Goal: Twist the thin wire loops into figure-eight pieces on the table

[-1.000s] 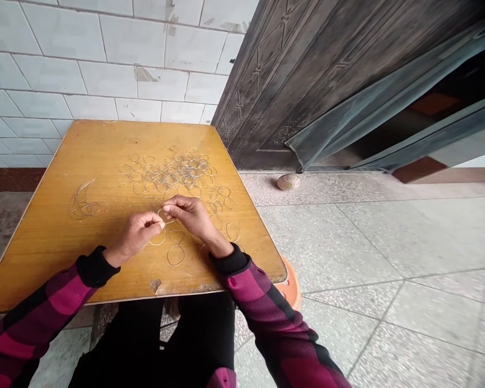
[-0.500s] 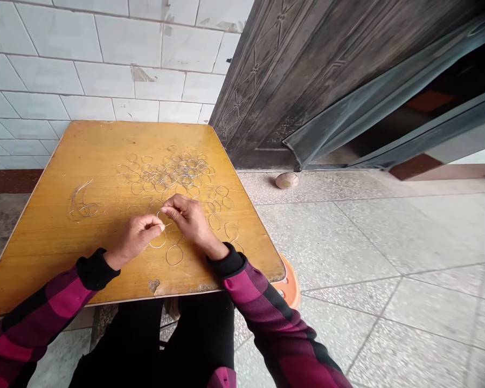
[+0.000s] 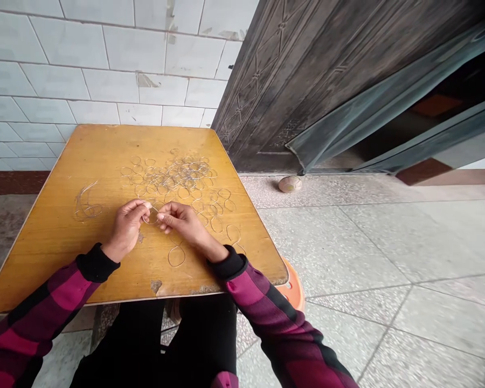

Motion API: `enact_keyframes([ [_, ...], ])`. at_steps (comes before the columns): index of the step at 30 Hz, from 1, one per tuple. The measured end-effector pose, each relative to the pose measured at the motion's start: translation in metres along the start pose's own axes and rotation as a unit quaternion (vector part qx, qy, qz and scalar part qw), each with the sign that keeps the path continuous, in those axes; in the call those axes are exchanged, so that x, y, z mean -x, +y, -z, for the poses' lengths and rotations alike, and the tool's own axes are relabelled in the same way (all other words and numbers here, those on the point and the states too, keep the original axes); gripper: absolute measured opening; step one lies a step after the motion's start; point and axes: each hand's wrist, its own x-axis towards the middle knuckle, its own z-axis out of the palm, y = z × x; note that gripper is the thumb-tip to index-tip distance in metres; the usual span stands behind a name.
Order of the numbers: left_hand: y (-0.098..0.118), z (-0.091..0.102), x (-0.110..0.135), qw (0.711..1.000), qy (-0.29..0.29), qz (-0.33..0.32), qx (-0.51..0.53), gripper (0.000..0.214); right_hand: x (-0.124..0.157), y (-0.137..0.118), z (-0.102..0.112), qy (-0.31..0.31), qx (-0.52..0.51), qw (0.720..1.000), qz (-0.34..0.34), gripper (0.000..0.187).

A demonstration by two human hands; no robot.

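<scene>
Both hands meet over the middle of a worn yellow wooden table (image 3: 64,253). My left hand (image 3: 127,223) and my right hand (image 3: 181,221) each pinch one side of a thin wire ring (image 3: 151,216) held between them just above the tabletop. Behind the hands a heap of many similar wire rings (image 3: 178,175) spreads across the table. More loose rings lie to the right (image 3: 232,233), and one figure-eight loop (image 3: 177,254) lies close in front of my right wrist. Both sleeves are magenta and black check.
A small bundle of wire pieces (image 3: 84,205) lies at the table's left. A white tiled wall stands behind, a dark carved door (image 3: 307,81) to the right. An orange stool (image 3: 293,288) peeks out under the table's right corner; a small round object (image 3: 289,184) lies on the floor.
Both hands shifted slightly left and further up the table with the ring still pinched between them. The ring that lay under the left hand is no longer seen there.
</scene>
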Motion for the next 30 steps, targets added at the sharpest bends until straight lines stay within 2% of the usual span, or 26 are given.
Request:
enact_keyframes([
  [5, 0.004, -0.002, 0.002, 1.0, -0.014, 0.019, 0.004, 0.022, 0.001, 0.006, -0.009, 0.019, -0.055, 0.998, -0.028, 0.036],
  [11, 0.004, 0.005, 0.0, 0.998, -0.04, 0.017, -0.046, 0.023, 0.001, 0.007, -0.004, 0.035, -0.089, 0.995, -0.042, 0.035],
  [17, 0.002, 0.011, -0.001, 0.996, -0.06, 0.038, -0.05, 0.019, 0.0, 0.006, 0.0, 0.05, -0.098, 0.993, -0.049, 0.032],
  [30, 0.0, 0.012, -0.003, 0.992, -0.045, -0.014, -0.117, 0.018, -0.001, 0.003, 0.004, 0.047, -0.084, 0.994, -0.043, 0.034],
])
